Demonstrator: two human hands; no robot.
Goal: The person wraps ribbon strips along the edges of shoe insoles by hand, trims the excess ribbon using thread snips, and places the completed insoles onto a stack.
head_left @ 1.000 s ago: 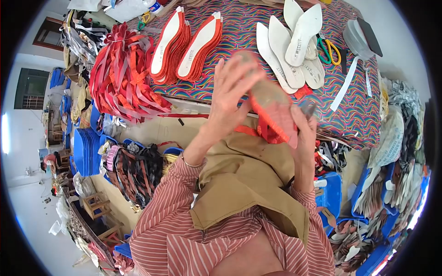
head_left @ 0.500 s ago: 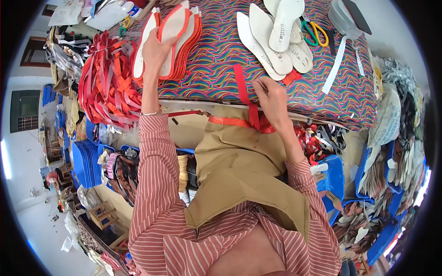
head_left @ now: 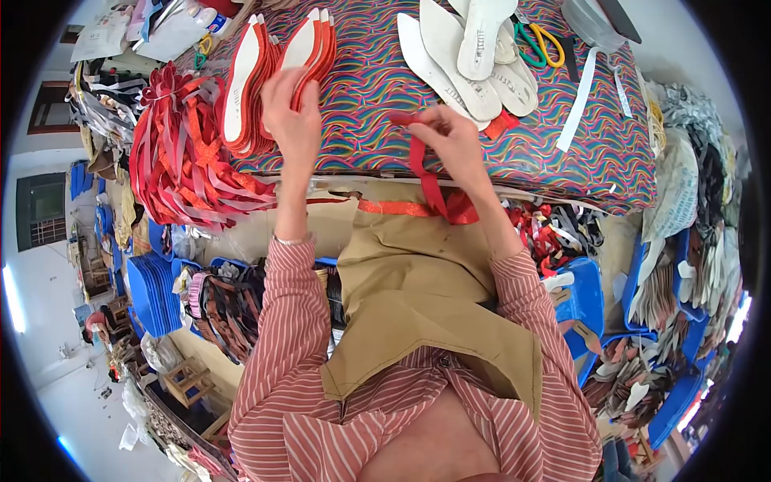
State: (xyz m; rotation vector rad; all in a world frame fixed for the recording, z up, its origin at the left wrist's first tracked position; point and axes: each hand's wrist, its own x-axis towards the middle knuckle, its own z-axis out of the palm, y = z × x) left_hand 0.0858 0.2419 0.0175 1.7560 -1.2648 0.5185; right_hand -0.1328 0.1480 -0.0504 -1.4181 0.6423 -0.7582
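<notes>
My left hand (head_left: pixel 291 116) is over the near end of the right-hand stack of red-edged white insoles (head_left: pixel 303 44). Its fingers are parted and seem to grip nothing, though contact with the stack is unclear. A second stack of red-edged insoles (head_left: pixel 242 88) lies just left of it. Between thumb and fingertips, my right hand (head_left: pixel 454 140) pinches the end of a red ribbon (head_left: pixel 430 181). The ribbon hangs over the table edge and loops down onto my apron. Plain white insoles (head_left: pixel 438 60) lie fanned out beyond my right hand.
A large bundle of red ribbons (head_left: pixel 185 153) hangs at the table's left corner. Yellow-and-green-handled scissors (head_left: pixel 550 46), a white strip (head_left: pixel 578 100) and a clear container (head_left: pixel 593 24) are at the right on the patterned tablecloth (head_left: pixel 361 96). Blue chairs (head_left: pixel 152 293) stand below left.
My left hand has let go of the insoles, which now rest in two stacks, and drawn back slightly. My right hand has moved left and up, bending the ribbon's end leftward.
</notes>
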